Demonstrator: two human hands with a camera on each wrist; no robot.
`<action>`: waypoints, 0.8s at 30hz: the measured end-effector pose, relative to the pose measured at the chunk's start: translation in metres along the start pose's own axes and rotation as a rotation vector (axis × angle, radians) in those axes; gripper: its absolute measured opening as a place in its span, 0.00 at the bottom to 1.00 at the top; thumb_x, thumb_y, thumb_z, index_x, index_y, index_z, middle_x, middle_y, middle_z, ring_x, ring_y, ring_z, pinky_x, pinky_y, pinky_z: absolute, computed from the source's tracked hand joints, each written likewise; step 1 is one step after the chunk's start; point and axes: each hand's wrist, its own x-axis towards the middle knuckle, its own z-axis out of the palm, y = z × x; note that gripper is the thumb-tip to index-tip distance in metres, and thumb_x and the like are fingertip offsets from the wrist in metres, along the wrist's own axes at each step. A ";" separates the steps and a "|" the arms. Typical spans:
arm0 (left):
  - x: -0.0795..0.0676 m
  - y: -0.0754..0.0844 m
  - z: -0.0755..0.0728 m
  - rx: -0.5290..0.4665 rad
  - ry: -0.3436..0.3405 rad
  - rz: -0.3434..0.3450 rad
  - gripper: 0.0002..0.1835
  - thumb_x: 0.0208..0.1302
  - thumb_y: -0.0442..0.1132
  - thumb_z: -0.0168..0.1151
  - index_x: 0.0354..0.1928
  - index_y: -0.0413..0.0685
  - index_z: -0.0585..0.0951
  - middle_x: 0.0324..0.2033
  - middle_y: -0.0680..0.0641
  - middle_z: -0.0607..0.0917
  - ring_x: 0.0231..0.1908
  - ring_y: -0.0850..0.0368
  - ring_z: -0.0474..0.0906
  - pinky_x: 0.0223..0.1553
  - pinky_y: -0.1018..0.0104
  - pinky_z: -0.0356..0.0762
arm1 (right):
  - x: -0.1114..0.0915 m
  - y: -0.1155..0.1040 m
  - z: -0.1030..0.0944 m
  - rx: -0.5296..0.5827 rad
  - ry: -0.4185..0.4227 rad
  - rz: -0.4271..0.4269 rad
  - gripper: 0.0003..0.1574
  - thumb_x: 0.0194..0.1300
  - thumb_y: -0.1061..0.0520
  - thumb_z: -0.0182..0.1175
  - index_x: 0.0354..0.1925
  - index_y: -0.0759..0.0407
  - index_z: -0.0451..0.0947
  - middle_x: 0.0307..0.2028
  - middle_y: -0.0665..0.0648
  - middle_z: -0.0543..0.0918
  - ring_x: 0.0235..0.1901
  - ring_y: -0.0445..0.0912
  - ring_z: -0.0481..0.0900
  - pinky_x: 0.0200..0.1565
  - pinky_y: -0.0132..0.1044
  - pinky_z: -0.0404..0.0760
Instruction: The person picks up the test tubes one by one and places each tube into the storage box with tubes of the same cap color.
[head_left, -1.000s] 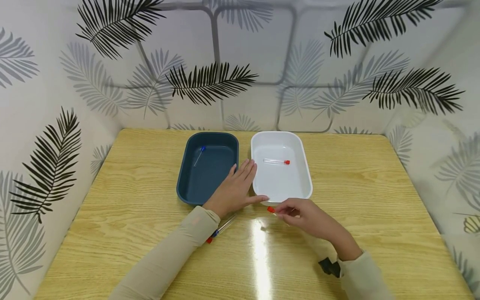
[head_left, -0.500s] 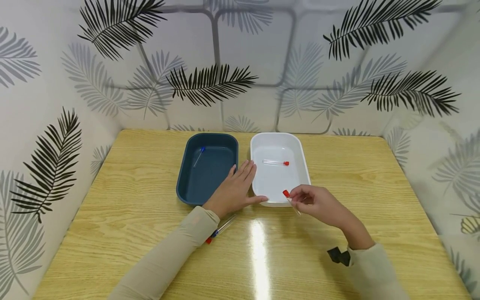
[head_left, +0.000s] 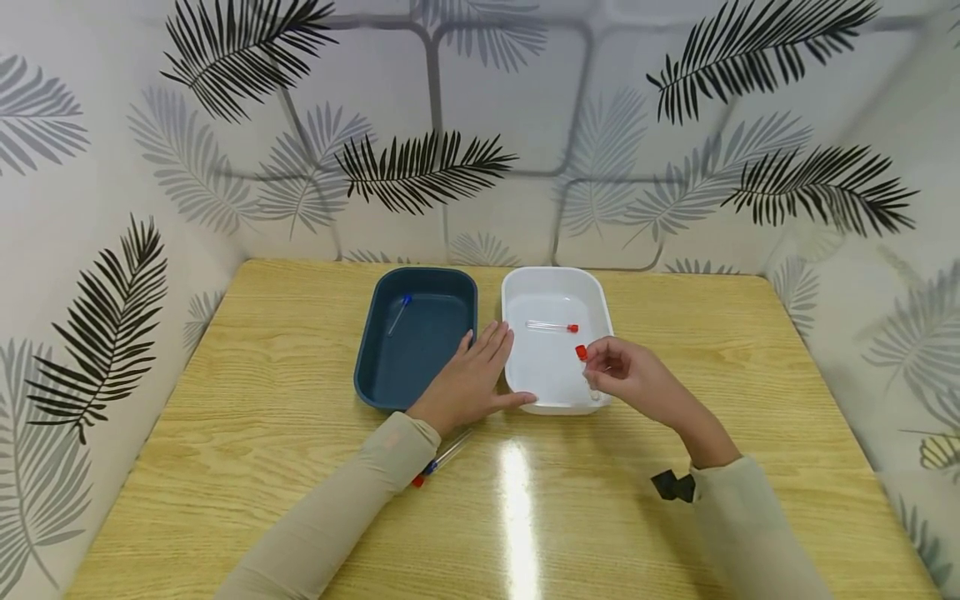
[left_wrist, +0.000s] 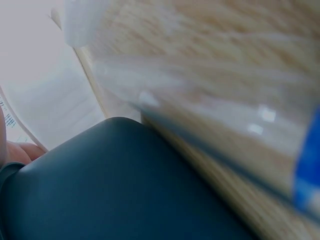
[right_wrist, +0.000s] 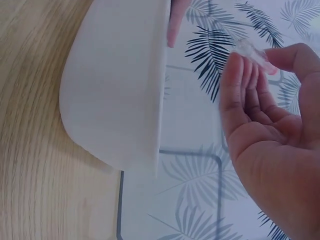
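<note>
Between thumb and fingers, my right hand (head_left: 633, 379) pinches a red-capped test tube (head_left: 582, 353) over the right side of the white tray (head_left: 547, 379). In the right wrist view the clear end of this held tube (right_wrist: 250, 52) points away from the palm. Another red-capped test tube (head_left: 551, 326) lies inside the white tray. My left hand (head_left: 472, 379) has its fingers extended, resting at the white tray's left rim, with the thumb along its front edge. Left of that hand stands a dark blue tray (head_left: 401, 367) holding a blue-capped test tube (head_left: 400, 314).
Beside my left sleeve lie a blue-capped test tube (head_left: 452, 450) and a red cap (head_left: 417, 481), partly hidden by the sleeve. A patterned wall (head_left: 495, 208) rises behind the wooden table (head_left: 300, 350). A small black object (head_left: 672, 486) is at my right cuff.
My right hand has lifted the red-capped test tube from in front of the white tray up and over its right side. The left hand has stayed in place.
</note>
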 end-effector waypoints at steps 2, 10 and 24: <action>0.000 0.000 0.000 0.000 -0.002 0.000 0.55 0.55 0.78 0.32 0.72 0.42 0.47 0.72 0.44 0.46 0.70 0.52 0.36 0.67 0.49 0.39 | 0.003 -0.006 0.001 0.002 0.025 -0.011 0.11 0.62 0.68 0.56 0.43 0.72 0.72 0.36 0.62 0.78 0.37 0.51 0.77 0.38 0.30 0.79; 0.000 -0.001 0.002 -0.015 -0.005 0.000 0.56 0.54 0.78 0.32 0.72 0.41 0.48 0.71 0.43 0.47 0.70 0.52 0.35 0.67 0.49 0.39 | 0.023 0.022 0.001 -0.003 0.094 -0.024 0.13 0.62 0.60 0.61 0.44 0.66 0.76 0.38 0.59 0.82 0.40 0.48 0.79 0.43 0.30 0.78; 0.002 -0.003 0.004 -0.007 -0.005 -0.012 0.56 0.53 0.80 0.29 0.73 0.44 0.45 0.72 0.45 0.46 0.70 0.53 0.33 0.67 0.49 0.39 | 0.057 0.039 -0.006 -0.146 0.096 0.073 0.19 0.62 0.56 0.62 0.49 0.64 0.77 0.42 0.58 0.83 0.43 0.49 0.81 0.44 0.39 0.79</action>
